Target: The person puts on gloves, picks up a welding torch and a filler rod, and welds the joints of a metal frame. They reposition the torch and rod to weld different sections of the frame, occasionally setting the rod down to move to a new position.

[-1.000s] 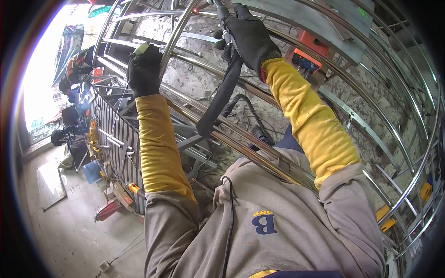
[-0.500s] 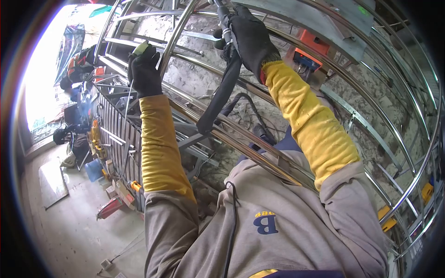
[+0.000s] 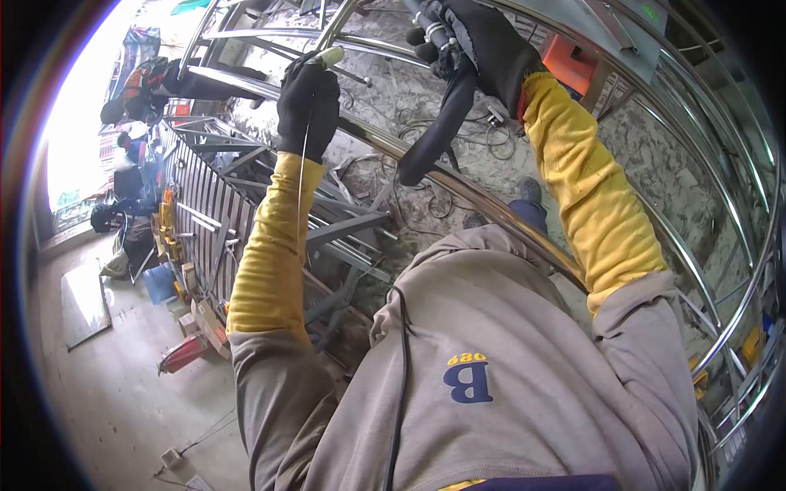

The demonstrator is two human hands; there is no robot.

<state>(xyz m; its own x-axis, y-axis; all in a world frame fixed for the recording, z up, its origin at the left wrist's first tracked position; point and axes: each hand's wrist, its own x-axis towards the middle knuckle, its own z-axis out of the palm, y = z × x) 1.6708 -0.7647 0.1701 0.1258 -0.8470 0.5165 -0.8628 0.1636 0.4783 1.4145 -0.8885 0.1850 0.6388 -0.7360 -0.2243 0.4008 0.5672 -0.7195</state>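
Note:
My left hand (image 3: 308,106), in a black glove, is closed around a thin metal rod (image 3: 302,184) that trails down along my yellow sleeve. A pale yellowish piece (image 3: 331,56) shows at its fingertips, close to a shiny metal tube. My right hand (image 3: 495,57), also black-gloved, is wrapped round a welding torch (image 3: 432,29), whose front end is cut off by the top edge. The torch's black-sheathed cable (image 3: 442,131) hangs below that hand. Between my arms and body runs a polished metal tube (image 3: 467,186), part of a curved frame.
Curved shiny tubes (image 3: 700,188) arch along the right side. A red-orange box (image 3: 569,65) sits beyond my right forearm. Left of me are a slatted metal panel (image 3: 201,209), stacked steel bars (image 3: 348,233) and another person (image 3: 143,90). Cables (image 3: 499,135) lie on the floor.
Both my hands have shifted right in the view, still holding the rod and the torch. My body and the view have moved against the tubes, and more floor shows between my arms.

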